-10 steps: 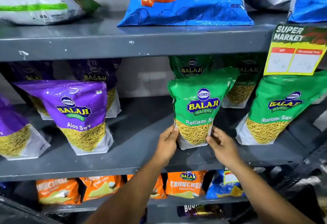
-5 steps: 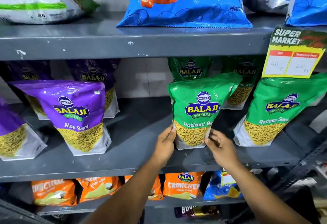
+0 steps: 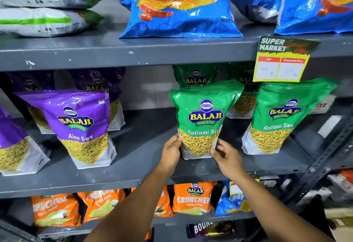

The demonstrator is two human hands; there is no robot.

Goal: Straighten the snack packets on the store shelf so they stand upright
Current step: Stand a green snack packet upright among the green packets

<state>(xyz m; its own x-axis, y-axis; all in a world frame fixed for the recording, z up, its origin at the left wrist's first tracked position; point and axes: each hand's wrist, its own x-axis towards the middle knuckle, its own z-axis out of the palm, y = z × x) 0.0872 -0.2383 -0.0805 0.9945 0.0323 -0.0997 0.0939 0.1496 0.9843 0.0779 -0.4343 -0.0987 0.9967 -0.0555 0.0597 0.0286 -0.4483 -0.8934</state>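
Note:
A green Ratlami Sev packet (image 3: 202, 113) stands nearly upright at the middle of the grey middle shelf (image 3: 133, 173). My left hand (image 3: 171, 154) presses its lower left edge. My right hand (image 3: 227, 157) sits at its lower right corner, fingers loosely spread against the pouch. A second green Ratlami Sev packet (image 3: 280, 115) leans to the right beside it. More green packets (image 3: 196, 78) stand behind. On the left, a purple Aloo Sev packet (image 3: 80, 127) tilts left, with another purple packet (image 3: 11, 146) at the frame edge and darker ones (image 3: 99, 85) behind.
Blue chip bags (image 3: 181, 7) and stacked white-green bags (image 3: 42, 7) lie on the top shelf. A yellow price tag (image 3: 280, 64) hangs from its edge. Orange packets (image 3: 193, 197) fill the lower shelf. A slotted metal upright (image 3: 324, 159) runs at the right.
The green packet between my hands has been turned more upright and its top straightened. My right hand has shifted slightly off its lower right corner. The camera has moved a little.

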